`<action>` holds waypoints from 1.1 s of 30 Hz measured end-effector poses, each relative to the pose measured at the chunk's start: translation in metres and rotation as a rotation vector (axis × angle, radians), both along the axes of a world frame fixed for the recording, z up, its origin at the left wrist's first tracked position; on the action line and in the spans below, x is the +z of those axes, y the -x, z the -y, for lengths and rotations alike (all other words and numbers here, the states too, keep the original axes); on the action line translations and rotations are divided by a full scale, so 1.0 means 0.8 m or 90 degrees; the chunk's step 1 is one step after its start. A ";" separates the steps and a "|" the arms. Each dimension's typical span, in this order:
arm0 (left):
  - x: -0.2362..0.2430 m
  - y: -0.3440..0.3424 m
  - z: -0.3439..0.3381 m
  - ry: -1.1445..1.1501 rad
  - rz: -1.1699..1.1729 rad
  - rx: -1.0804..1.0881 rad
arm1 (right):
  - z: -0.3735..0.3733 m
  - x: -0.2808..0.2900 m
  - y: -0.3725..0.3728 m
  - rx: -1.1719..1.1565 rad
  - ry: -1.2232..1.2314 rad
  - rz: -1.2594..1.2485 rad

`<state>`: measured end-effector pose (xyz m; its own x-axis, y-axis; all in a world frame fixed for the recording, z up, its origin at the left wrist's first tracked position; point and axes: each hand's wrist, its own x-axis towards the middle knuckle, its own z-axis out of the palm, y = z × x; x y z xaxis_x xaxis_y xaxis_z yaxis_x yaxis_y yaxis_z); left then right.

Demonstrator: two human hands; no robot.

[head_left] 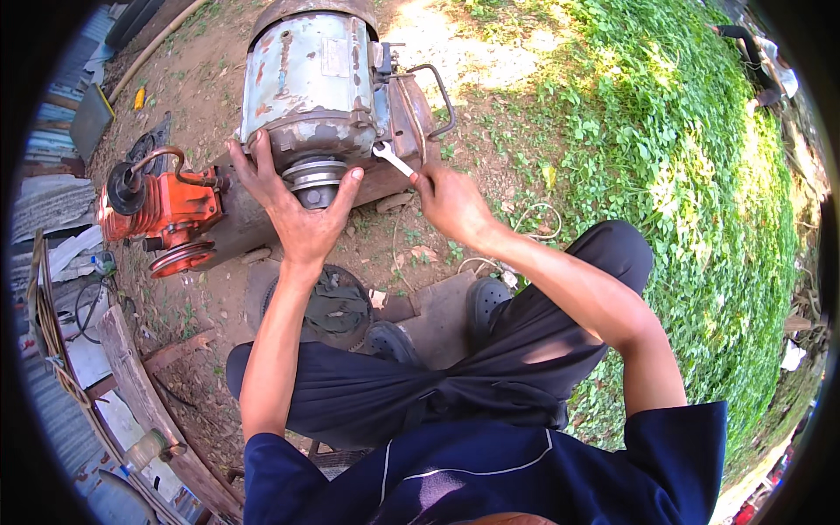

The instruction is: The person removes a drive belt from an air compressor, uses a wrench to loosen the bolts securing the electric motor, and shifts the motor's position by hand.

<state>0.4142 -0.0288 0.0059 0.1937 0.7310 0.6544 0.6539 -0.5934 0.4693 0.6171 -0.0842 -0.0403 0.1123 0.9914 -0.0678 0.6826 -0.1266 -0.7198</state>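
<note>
In front of me an electric motor (302, 83) with chipped grey-blue paint and rust sits on a long brown tank (249, 214). A grooved metal pulley (312, 174) sticks out of its near end. My left hand (306, 223) has its fingers spread around the pulley, fingertips resting against the motor's lower rim. My right hand (451, 203) grips a silver open-ended wrench (395, 159). The wrench's jaw is at the lower right corner of the motor, by its mounting foot; whether it sits on a bolt is too small to tell.
An orange compressor pump (166, 207) with a red pulley wheel (181, 260) stands left on the tank. A bent metal handle (442, 101) rises at the tank's right. Below my left forearm lies a round dark tray (357, 284) with cloth. A wooden plank (153, 398) leans at left; grass (665, 175) grows right.
</note>
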 end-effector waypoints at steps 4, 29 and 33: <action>-0.001 -0.001 0.001 -0.005 -0.002 0.011 | 0.011 0.010 0.018 -0.047 0.153 -0.235; -0.004 -0.006 0.003 -0.032 -0.039 0.044 | -0.031 0.026 0.016 -0.057 0.338 -0.485; -0.004 -0.002 -0.011 -0.192 -0.162 -0.001 | -0.035 0.038 0.007 -0.048 0.404 -0.530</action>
